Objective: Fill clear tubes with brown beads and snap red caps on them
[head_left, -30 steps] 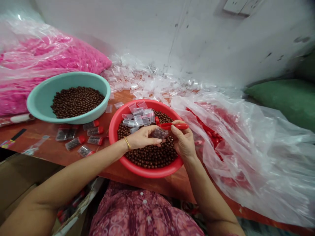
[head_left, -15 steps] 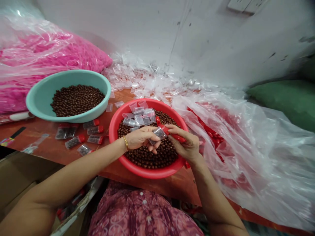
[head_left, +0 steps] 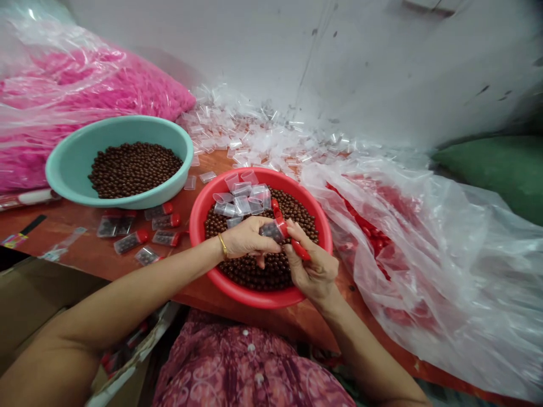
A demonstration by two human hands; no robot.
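Note:
Over the red basin (head_left: 195, 226), my left hand (head_left: 246, 240) is closed around a small clear plastic container (head_left: 270, 230) with dark balls inside. My right hand (head_left: 313, 261) has its thumb and fingers on the red cap (head_left: 281, 226) at the container's right end. A longer red plastic piece (head_left: 300, 250) shows under the right fingers; its kind I cannot make out. Brown balls (head_left: 263, 277) fill much of the basin beneath both hands. Empty clear containers (head_left: 241, 198) lie piled on the balls at the back left of the basin.
A teal basin (head_left: 59, 175) of brown balls stands left. Several filled, red-capped containers (head_left: 130, 242) lie before it. Behind are loose clear containers (head_left: 254, 135) and a bag of pink pieces (head_left: 106, 85). A clear bag of red pieces (head_left: 377, 243) lies right; an open carton (head_left: 38, 299) sits lower left.
The red cap is now at the container's end, where the hands were slightly apart before. My right hand has moved in left and a little down. The view has shifted slightly.

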